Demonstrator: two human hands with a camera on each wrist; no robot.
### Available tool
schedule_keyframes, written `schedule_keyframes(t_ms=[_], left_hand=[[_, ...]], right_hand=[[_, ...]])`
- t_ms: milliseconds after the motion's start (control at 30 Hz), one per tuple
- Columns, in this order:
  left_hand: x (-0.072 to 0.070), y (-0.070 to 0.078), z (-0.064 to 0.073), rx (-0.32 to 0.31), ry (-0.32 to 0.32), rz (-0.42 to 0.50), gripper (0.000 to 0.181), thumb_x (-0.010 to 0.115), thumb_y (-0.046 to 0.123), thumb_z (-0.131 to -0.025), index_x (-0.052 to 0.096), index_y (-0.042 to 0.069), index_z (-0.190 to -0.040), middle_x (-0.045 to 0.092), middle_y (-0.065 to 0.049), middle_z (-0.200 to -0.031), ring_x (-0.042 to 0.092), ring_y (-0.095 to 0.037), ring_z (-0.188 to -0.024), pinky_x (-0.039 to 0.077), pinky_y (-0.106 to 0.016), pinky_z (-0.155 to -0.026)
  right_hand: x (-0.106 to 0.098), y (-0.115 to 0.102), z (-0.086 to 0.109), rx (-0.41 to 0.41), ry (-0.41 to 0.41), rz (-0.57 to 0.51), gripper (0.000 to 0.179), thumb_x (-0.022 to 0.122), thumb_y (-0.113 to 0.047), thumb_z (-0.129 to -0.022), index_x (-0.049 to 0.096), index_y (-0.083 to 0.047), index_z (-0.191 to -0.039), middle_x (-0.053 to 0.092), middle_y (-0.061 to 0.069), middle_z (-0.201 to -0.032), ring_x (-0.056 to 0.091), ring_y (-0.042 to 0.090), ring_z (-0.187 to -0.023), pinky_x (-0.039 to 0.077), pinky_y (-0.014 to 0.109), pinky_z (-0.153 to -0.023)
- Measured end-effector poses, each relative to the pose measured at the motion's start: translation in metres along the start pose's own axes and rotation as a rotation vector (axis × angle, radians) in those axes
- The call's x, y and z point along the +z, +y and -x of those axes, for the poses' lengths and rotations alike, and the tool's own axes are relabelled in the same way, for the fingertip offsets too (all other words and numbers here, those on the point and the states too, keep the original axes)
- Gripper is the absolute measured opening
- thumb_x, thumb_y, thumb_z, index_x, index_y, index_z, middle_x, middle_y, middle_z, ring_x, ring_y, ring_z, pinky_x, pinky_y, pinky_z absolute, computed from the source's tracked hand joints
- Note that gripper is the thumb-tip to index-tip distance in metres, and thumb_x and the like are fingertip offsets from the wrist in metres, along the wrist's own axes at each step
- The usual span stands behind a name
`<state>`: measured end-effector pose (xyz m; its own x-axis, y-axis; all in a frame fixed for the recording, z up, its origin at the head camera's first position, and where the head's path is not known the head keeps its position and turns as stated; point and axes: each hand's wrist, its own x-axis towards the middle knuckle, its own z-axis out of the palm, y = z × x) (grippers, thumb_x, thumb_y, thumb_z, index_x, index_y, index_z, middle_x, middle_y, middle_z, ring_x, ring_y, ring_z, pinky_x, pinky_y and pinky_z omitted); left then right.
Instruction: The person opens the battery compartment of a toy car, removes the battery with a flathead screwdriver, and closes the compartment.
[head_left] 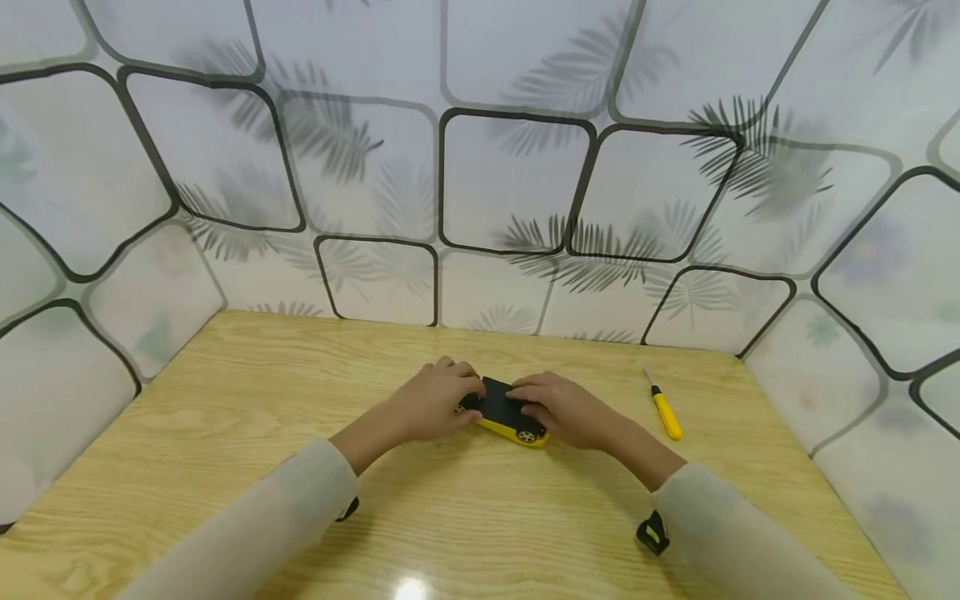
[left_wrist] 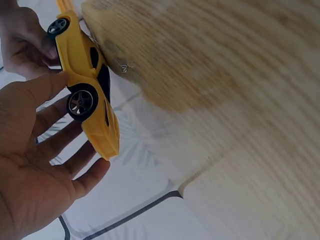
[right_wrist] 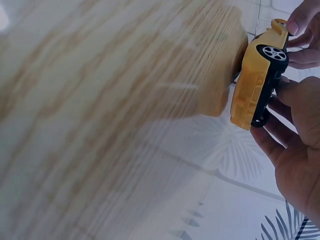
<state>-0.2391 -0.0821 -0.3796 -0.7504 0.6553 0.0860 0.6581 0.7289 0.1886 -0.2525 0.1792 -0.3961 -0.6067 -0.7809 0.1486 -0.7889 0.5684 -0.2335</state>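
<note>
A yellow toy car (head_left: 510, 408) lies upside down over the table, its black underside facing up and its wheels showing. My left hand (head_left: 438, 400) grips one end, thumb on the near side and fingers on the far side. At the other end my right hand (head_left: 566, 408) holds the car, with fingers across the black base. In the left wrist view the yellow side of the car (left_wrist: 82, 65) and two wheels show beside the left hand (left_wrist: 40, 150). The right wrist view shows one end of the car (right_wrist: 250, 85) against the fingers of the right hand (right_wrist: 300, 135).
A screwdriver (head_left: 666, 412) with a yellow and black handle lies on the wooden table (head_left: 247, 400) to the right of the hands. Patterned white walls (head_left: 517, 183) enclose the back and both sides. A small black device (head_left: 652, 533) shows under the right sleeve.
</note>
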Motion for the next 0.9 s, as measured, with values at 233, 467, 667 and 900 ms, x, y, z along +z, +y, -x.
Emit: schedule_keyframes(t_ms=[233,467,667,900], left_hand=[[-0.004,-0.013,-0.005,0.119,-0.008,0.016,0.03,0.07,0.031,-0.1,0.071,0.014,-0.125,0.063,-0.008,-0.132,0.055,-0.032,-0.122,0.051,-0.052,-0.1],[-0.007,-0.022,-0.012,0.197,-0.043,0.004,0.03,0.069,0.027,-0.1,0.069,0.013,-0.127,0.06,-0.009,-0.137,0.052,-0.029,-0.129,0.048,-0.047,-0.107],[-0.012,-0.024,-0.018,0.178,-0.108,0.04,0.031,0.069,0.023,-0.101,0.068,0.013,-0.13,0.058,-0.007,-0.141,0.051,-0.027,-0.131,0.046,-0.042,-0.109],[-0.011,-0.027,-0.021,0.209,-0.111,0.067,0.031,0.067,0.019,-0.101,0.067,0.012,-0.131,0.058,-0.007,-0.142,0.05,-0.026,-0.134,0.046,-0.041,-0.111]], right_hand=[[0.0,-0.002,0.002,0.001,-0.011,0.027,0.034,0.062,-0.011,-0.104,0.065,-0.003,-0.136,0.062,0.014,-0.133,0.06,0.029,-0.119,0.056,0.042,-0.096],[0.004,-0.01,0.009,0.027,-0.003,0.036,0.038,0.062,-0.013,-0.104,0.061,-0.002,-0.14,0.059,0.016,-0.133,0.058,0.029,-0.118,0.056,0.042,-0.093],[0.012,-0.02,0.015,0.083,0.043,0.072,0.04,0.063,-0.017,-0.104,0.061,-0.002,-0.141,0.058,0.017,-0.135,0.057,0.031,-0.117,0.055,0.044,-0.093],[0.021,-0.032,0.02,0.109,0.125,0.108,0.038,0.061,-0.017,-0.104,0.062,0.001,-0.138,0.06,0.017,-0.13,0.056,0.03,-0.11,0.056,0.043,-0.087]])
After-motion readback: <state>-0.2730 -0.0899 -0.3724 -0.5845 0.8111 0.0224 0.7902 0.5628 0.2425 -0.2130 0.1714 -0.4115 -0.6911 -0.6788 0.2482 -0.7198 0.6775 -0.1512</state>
